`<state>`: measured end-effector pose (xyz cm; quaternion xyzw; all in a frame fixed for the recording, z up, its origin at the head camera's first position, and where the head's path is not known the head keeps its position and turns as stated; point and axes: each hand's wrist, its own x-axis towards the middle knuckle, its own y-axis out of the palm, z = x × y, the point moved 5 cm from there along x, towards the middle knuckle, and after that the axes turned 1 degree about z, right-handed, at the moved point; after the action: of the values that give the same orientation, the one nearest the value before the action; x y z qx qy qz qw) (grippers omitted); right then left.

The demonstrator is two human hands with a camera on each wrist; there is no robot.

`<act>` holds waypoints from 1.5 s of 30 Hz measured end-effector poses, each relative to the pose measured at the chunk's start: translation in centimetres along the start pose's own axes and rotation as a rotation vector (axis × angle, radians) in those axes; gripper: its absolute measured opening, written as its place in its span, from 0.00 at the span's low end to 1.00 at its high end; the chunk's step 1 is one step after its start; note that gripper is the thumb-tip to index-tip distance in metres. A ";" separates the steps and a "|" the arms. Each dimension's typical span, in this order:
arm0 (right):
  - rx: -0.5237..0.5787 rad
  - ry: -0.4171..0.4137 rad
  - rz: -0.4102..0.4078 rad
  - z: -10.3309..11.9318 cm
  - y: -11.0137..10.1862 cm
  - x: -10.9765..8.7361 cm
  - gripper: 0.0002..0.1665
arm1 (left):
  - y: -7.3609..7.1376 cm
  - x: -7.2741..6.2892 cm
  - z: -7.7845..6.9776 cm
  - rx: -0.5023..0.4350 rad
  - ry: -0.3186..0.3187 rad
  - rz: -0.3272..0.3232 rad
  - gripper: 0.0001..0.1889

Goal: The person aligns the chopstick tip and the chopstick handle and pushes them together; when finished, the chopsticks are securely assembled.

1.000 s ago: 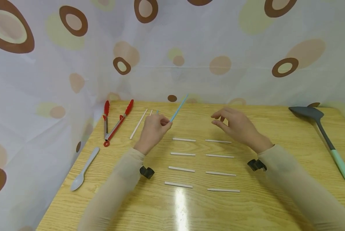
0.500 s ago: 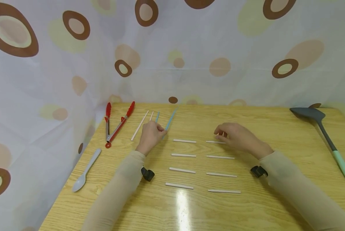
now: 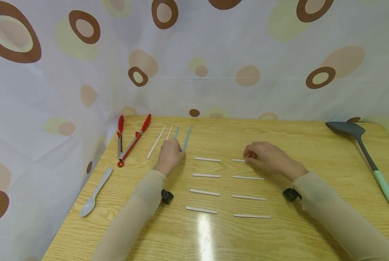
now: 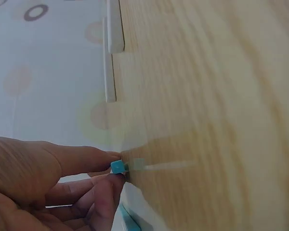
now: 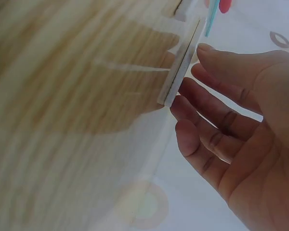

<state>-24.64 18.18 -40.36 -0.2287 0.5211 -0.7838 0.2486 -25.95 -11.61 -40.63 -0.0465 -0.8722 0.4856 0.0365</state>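
Note:
In the head view my left hand point(image 3: 169, 156) is low over the left-middle of the table, beside a slim blue stick point(image 3: 187, 139). Its thumb and finger pinch the near, squared blue end point(image 4: 118, 167), as the left wrist view shows. A second blue stick point(image 3: 176, 132) and a thin white stick point(image 3: 169, 132) run partly behind this hand. My right hand point(image 3: 269, 157) is at the top short white stick point(image 3: 238, 160) of the right column and covers its right part. In the right wrist view its loosely bent fingers lie close along that stick, thumb apart; contact is unclear.
Several short white sticks point(image 3: 206, 175) lie in two columns at the table's middle. Far left are red-tipped tongs point(image 3: 129, 146), a grey spoon point(image 3: 95, 195) and a longer white stick point(image 3: 156, 142). A dark spatula with a green handle point(image 3: 387, 192) lies at right. A patterned curtain point(image 3: 220, 94) borders the back.
My left hand has lowered the blue stick from a raised slant to the table beside the other blue one. My right hand has come down to the top right white stick.

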 end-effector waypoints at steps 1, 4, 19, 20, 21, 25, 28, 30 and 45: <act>0.001 -0.002 0.005 0.0 0.0 0.0 0.07 | 0.0 0.0 0.0 0.003 0.001 0.005 0.30; 0.003 -0.007 0.018 0.0 0.0 0.0 0.07 | -0.1 0.2 0.1 0.006 0.004 0.013 0.30; -0.007 -0.002 0.060 -0.2 0.1 -0.1 0.09 | -0.1 0.4 0.4 -0.006 -0.024 0.055 0.30; -0.007 0.001 0.062 -0.2 0.1 -0.1 0.09 | -0.1 0.4 0.3 -0.007 -0.025 0.056 0.30; -0.006 0.001 0.062 -0.2 0.1 -0.2 0.09 | -0.1 0.4 0.3 -0.007 -0.024 0.056 0.29; -0.012 -0.002 0.057 -0.2 0.0 -0.1 0.09 | -0.2 0.4 0.3 -0.017 -0.011 0.043 0.28; -0.014 -0.005 0.058 -0.2 0.0 -0.2 0.08 | -0.3 0.4 0.1 -0.010 0.008 0.019 0.29; -0.016 -0.003 0.061 -0.2 0.0 -0.2 0.08 | -0.3 0.3 -0.2 0.010 0.022 0.002 0.31; -0.016 -0.005 0.055 -0.2 0.0 -0.3 0.05 | 2.0 -0.2 -4.6 0.035 0.286 0.221 0.15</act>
<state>-24.54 18.46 -40.47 -0.2182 0.5330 -0.7718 0.2696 -25.16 -6.68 -39.87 -0.2099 -0.8391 0.4902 0.1073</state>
